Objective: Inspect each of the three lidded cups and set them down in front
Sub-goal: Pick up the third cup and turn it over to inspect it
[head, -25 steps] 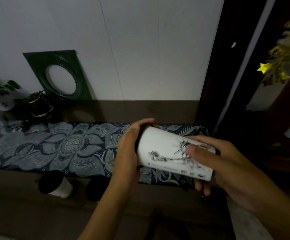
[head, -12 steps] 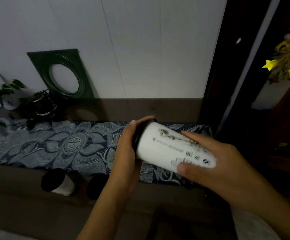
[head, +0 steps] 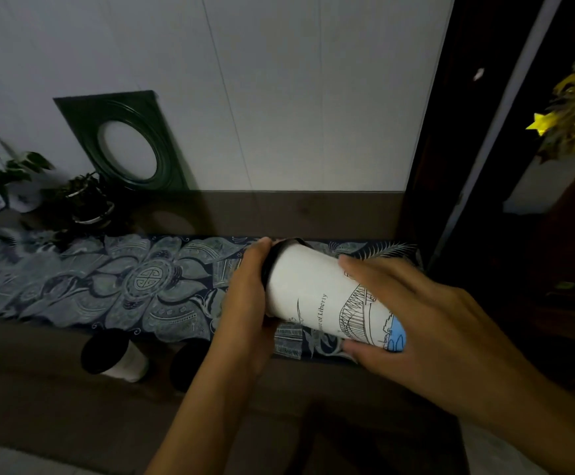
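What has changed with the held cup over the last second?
The held cup has been rolled about its long axis: the sketchy ink figure gave way to a bridge drawing, "Liberty" lettering and a blue patch. Left hand stays at the lid end, right hand at the base. Both set-down cups unmoved.

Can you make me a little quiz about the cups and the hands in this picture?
1. True or false: the white cup is standing upright on the table.
2. Which hand covers the cup's black lid? A) left hand B) right hand C) neither
3. How many other cups stand on the wooden surface near the patterned cloth?

Key
1. False: both hands hold it sideways in the air.
2. A.
3. Two: a lidded cup and a second cup partly hidden by the left arm.
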### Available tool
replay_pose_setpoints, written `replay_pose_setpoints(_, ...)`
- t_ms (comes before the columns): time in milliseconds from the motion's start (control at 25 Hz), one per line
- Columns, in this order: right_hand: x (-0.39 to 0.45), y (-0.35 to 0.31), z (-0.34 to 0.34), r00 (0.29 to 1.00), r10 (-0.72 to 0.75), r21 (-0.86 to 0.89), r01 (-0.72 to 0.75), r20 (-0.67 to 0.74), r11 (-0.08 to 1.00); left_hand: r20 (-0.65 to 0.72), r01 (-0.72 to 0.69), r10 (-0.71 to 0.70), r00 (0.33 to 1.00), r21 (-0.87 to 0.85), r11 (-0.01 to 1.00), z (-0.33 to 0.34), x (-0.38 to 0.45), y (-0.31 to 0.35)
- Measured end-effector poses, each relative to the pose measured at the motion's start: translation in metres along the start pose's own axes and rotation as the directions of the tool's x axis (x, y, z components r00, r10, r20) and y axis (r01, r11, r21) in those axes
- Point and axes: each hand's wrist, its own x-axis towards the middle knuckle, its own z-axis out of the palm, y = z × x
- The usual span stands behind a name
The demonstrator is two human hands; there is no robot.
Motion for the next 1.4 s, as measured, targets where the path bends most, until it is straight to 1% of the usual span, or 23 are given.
replay_pose_setpoints(40, 0.002, -0.006, -0.004, 0.987, 0.150, 0.215, -0.160, 0.060, 0.964, 0.025, -0.042, 0.042, 0.999, 0.017, 0.999, -0.001, 0.001, 0.000)
replay_pose_setpoints(120, 0.006, -0.013, -0.013, 0.886, 0.330, 0.706, -0.460, 0.326, 0.539, 0.109, -0.172, 0.166, 0.980, 0.045, 0.984, -0.004, 0.002, 0.001)
replay_pose_setpoints(200, 0.010, -0.010, -0.016, 0.801, 0.345, 0.805, -0.567, 0.489, 0.175, 0.154, -0.245, 0.239, 0.959, 0.026, 0.969, -0.005, 0.001, 0.003)
replay_pose_setpoints(240, 0.010, -0.009, -0.016, 0.798, 0.322, 0.813, -0.569, 0.509, 0.127, 0.150, -0.255, 0.250, 0.957, 0.018, 0.967, -0.005, 0.002, 0.002)
replay_pose_setpoints(280, 0.010, -0.008, -0.015, 0.826, 0.308, 0.829, -0.535, 0.472, 0.164, 0.133, -0.250, 0.245, 0.960, 0.020, 0.968, -0.005, 0.003, 0.002)
replay_pose_setpoints(320, 0.008, -0.007, -0.013, 0.876, 0.265, 0.803, -0.477, 0.403, 0.358, 0.097, -0.223, 0.218, 0.971, 0.039, 0.974, -0.004, 0.003, 0.002)
replay_pose_setpoints(400, 0.007, 0.003, -0.004, 0.976, 0.101, 0.339, -0.162, 0.192, 0.927, 0.034, -0.120, 0.117, 0.992, 0.079, 0.990, -0.004, 0.004, 0.001)
replay_pose_setpoints(440, 0.005, 0.007, 0.003, 0.996, -0.034, 0.060, 0.029, 0.084, 0.998, 0.025, -0.078, 0.076, 0.997, 0.092, 0.993, -0.004, 0.005, 0.002)
replay_pose_setpoints(520, 0.003, 0.013, 0.010, 0.990, -0.142, -0.056, 0.142, 0.005, 0.988, 0.047, -0.061, 0.056, 0.997, 0.107, 0.992, -0.005, 0.005, 0.001)
replay_pose_setpoints(600, 0.004, 0.005, 0.007, 0.998, 0.050, 0.275, -0.061, 0.046, 0.960, 0.080, -0.116, 0.109, 0.991, 0.086, 0.989, -0.008, 0.005, 0.000)
replay_pose_setpoints(680, 0.004, -0.003, 0.003, 0.947, 0.206, 0.764, -0.320, 0.245, 0.561, 0.110, -0.188, 0.180, 0.978, 0.071, 0.980, -0.010, 0.004, 0.000)
replay_pose_setpoints(720, 0.005, -0.004, 0.002, 0.918, 0.240, 0.839, -0.389, 0.317, 0.380, 0.116, -0.213, 0.204, 0.972, 0.069, 0.975, -0.010, 0.004, 0.000)
replay_pose_setpoints(760, 0.006, -0.005, 0.001, 0.899, 0.256, 0.852, -0.424, 0.355, 0.308, 0.112, -0.227, 0.219, 0.969, 0.070, 0.971, -0.010, 0.003, -0.001)
replay_pose_setpoints(840, 0.007, -0.006, 0.000, 0.917, 0.229, 0.803, -0.397, 0.326, 0.445, 0.071, -0.220, 0.215, 0.974, 0.089, 0.971, -0.011, 0.004, -0.002)
replay_pose_setpoints(880, 0.006, -0.006, 0.002, 0.942, 0.191, 0.686, -0.333, 0.277, 0.647, 0.039, -0.199, 0.196, 0.980, 0.102, 0.975, -0.012, 0.004, -0.003)
replay_pose_setpoints(920, 0.006, -0.004, 0.005, 0.968, 0.140, 0.475, -0.225, 0.207, 0.851, 0.011, -0.172, 0.172, 0.985, 0.103, 0.980, -0.013, 0.004, -0.004)
replay_pose_setpoints(1000, 0.004, 0.001, 0.015, 0.996, -0.047, 0.093, 0.039, 0.081, 0.995, -0.006, -0.123, 0.124, 0.992, 0.091, 0.988, -0.016, 0.004, -0.007)
replay_pose_setpoints(1080, 0.002, 0.002, 0.021, 0.997, -0.060, 0.136, 0.054, 0.044, 0.989, 0.015, -0.122, 0.121, 0.993, 0.088, 0.989, -0.020, 0.001, -0.008)
replay_pose_setpoints(1120, 0.002, -0.001, 0.020, 0.997, 0.022, 0.302, -0.044, 0.076, 0.952, 0.036, -0.143, 0.140, 0.989, 0.087, 0.986, -0.023, -0.001, -0.009)
replay_pose_setpoints(1200, 0.002, -0.008, 0.017, 0.945, 0.178, 0.730, -0.324, 0.273, 0.601, 0.088, -0.188, 0.181, 0.979, 0.079, 0.979, -0.029, -0.005, -0.012)
replay_pose_setpoints(1280, 0.002, -0.009, 0.018, 0.874, 0.227, 0.829, -0.481, 0.429, 0.285, 0.109, -0.217, 0.209, 0.972, 0.060, 0.974, -0.033, -0.006, -0.014)
replay_pose_setpoints(1360, 0.004, -0.012, 0.018, 0.866, 0.232, 0.790, -0.500, 0.444, 0.355, 0.080, -0.202, 0.197, 0.977, 0.058, 0.978, -0.033, -0.005, -0.016)
replay_pose_setpoints(1400, 0.004, -0.013, 0.019, 0.897, 0.218, 0.707, -0.438, 0.384, 0.556, 0.054, -0.178, 0.175, 0.983, 0.065, 0.982, -0.033, -0.004, -0.016)
